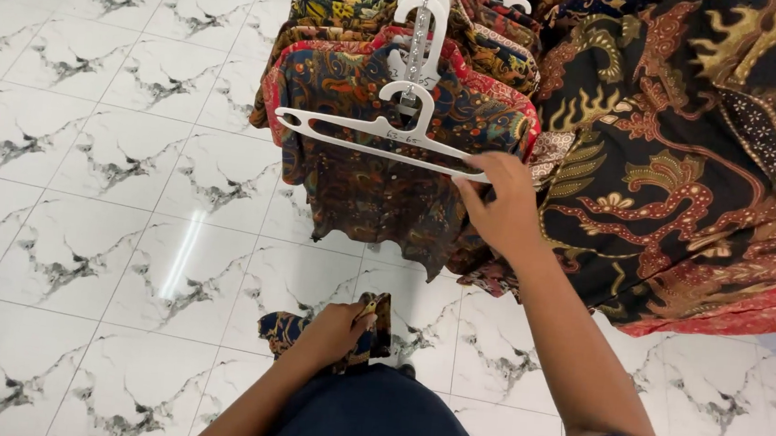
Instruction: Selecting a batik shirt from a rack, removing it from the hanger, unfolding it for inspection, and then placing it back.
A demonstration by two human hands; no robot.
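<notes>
Closest to the lens, low and left of the empty white hanger (pixel 381 134): left hand (pixel 333 332), fingers closed around a bunched piece of dark patterned cloth (pixel 370 329), kept down near the lap, probably to leave the other hand free. Much of that cloth tucked behind the hand (garment type hard to tell). Further right, up at the hanger's right tip: right hand (pixel 502 209), fingers pinched shut on the end of its arm, likely tilting it out from the rack for a better hold. Directly behind and below the hanger: row of patterned shirts (pixel 367 189) on further white hangers, hung tightly, only the front one fully seen. Right of the hanger: large dark cloth with red and gold motifs (pixel 687 168), cut off by the frame edge. Underneath everything: white marbled floor tiles (pixel 87 176).
</notes>
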